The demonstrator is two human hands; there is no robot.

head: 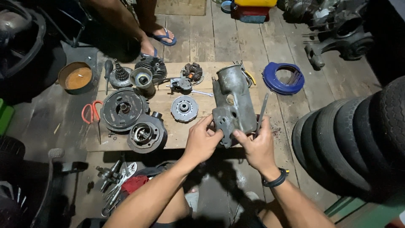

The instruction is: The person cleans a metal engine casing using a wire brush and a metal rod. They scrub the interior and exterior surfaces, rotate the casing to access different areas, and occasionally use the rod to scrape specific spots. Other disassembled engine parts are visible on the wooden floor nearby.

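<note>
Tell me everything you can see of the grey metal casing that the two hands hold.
The metal casing is a dull grey, worn cast part with a rounded hollow upper end, a hole in its face and a flat lugged foot. It stands tilted over the wooden board. The left hand and right hand grip its lower end.

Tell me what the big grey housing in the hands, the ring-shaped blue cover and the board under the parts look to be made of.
Grey housing: likely cast metal, dull and grimy, with worn patches and holes through it.
Blue cover: painted sheet metal or plastic; the glossy, even blue leaves it open.
Board: bare wood, pale, unfinished, stained in places.
</note>
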